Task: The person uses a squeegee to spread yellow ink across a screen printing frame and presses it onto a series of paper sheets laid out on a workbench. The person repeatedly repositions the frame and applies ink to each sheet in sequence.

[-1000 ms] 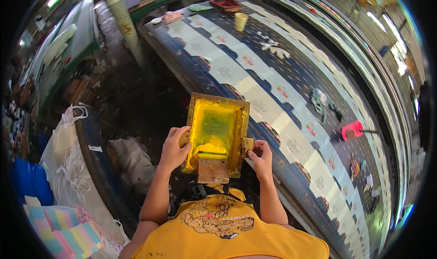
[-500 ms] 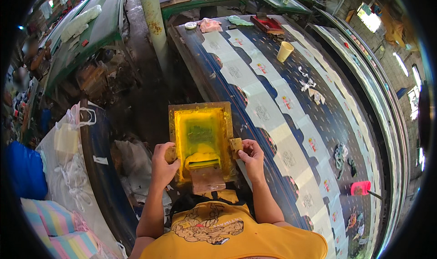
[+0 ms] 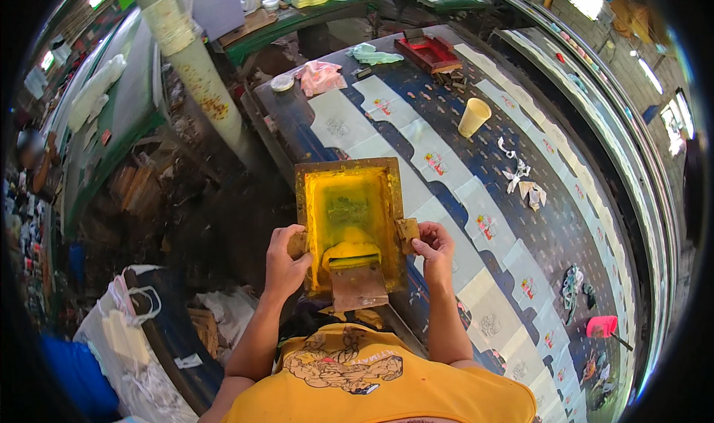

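Observation:
A screen printing frame with yellow ink sits between my hands at waist height, a squeegee with a brown blade or handle resting in its pooled ink. My left hand grips the small block on the frame's left side, fingers curled round it. My right hand holds the wooden block on the right side, thumb against it. Beyond the frame lies a long dark printing table with rows of pale printed pieces laid along it.
A cream cup, red frame, pink cloth and pink scoop lie on the table. A rusty column stands front-left. A white sack and blue bag are lower left; another person is far left.
My view has shifted along the table, bringing the column, cup and red frame nearer. Both hands still hold the frame, which has moved along with me.

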`<state>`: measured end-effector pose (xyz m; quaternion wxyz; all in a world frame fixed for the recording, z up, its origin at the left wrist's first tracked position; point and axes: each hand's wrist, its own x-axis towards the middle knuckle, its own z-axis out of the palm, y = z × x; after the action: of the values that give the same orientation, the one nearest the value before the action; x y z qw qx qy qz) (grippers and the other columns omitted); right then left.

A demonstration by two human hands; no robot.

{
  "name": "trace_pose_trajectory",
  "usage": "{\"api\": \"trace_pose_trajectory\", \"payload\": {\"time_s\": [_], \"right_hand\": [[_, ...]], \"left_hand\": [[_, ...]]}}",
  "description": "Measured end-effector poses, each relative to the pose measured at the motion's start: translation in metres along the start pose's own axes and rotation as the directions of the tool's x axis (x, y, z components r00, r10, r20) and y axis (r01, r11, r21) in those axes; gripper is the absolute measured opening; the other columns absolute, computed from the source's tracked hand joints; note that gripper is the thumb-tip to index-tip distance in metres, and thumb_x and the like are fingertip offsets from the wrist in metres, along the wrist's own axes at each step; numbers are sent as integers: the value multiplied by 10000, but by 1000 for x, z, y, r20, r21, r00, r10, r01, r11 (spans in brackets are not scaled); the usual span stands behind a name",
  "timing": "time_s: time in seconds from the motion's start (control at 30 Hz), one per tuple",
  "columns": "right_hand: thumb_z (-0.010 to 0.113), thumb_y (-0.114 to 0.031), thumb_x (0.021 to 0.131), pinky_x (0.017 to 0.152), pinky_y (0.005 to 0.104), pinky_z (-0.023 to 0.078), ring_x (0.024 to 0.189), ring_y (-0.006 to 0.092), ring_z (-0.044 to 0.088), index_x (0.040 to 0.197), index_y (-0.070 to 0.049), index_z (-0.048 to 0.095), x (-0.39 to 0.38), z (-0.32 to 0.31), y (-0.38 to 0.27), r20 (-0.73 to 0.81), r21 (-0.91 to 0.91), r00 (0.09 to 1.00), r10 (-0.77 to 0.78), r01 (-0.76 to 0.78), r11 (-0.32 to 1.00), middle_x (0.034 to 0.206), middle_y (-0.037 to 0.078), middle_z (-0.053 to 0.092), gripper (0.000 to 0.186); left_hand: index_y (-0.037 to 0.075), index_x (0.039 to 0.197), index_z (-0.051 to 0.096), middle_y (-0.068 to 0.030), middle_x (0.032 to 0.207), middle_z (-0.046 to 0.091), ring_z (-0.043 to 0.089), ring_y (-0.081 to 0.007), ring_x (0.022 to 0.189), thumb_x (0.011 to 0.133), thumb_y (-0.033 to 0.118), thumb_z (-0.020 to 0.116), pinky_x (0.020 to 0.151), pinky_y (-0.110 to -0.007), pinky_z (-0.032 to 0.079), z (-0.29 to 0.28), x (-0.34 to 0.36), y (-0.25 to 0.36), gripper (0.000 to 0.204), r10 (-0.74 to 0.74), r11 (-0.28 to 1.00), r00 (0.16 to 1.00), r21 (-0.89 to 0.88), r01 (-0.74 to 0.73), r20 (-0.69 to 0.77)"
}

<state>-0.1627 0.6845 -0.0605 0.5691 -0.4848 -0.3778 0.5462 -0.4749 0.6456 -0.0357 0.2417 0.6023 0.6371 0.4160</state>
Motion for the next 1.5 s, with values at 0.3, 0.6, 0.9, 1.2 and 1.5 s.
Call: {"api": "trace_pose_trajectory", "payload": {"time_s": [0.3,0.6,0.9,1.2,1.5], "right_hand": [[743,20,890,812,291,549,895,147,701,1157,10,679,79,29,18,-275,-59,961,-10,-6,998,1017,66,746,275],[714,42,915,878,300,554,990,148,688,1224,9,654,164,150,78,-556,-46,830,-45,24,999,1101,76,722,317],[726,22,911,927,312,545,1038,163,678,1211,7,662,220,256,128,-736,-71,675,50,-150,986,1134,72,707,308],[710,31,909,893,302,550,990,141,683,1179,10,676,216,283,148,-836,-71,548,31,-164,984,1065,58,725,273],[684,24,941,766,270,523,895,97,648,1177,-16,675,210,286,154,-880,-109,475,7,-216,970,1019,23,718,239]], "left_hand": [[30,1245,635,-127,1115,596,630,-304,1038,728,-50,732,917,-354,505,29,185,-48,532,169,984,953,-101,-148,251],[17,1261,633,-174,1163,615,636,-390,1097,743,-21,728,961,-412,516,47,418,-127,528,368,930,751,-217,-297,548],[25,1246,648,-168,1171,616,640,-380,1096,753,-34,688,961,-405,523,63,527,-215,498,449,893,620,-318,-318,644],[30,1271,642,-184,1184,613,624,-391,1115,764,0,711,981,-417,514,57,528,-233,512,404,914,551,-315,-254,730],[49,1292,644,-194,1198,622,626,-405,1144,762,2,730,1004,-427,516,60,528,-226,539,388,920,493,-291,-264,779]]}}
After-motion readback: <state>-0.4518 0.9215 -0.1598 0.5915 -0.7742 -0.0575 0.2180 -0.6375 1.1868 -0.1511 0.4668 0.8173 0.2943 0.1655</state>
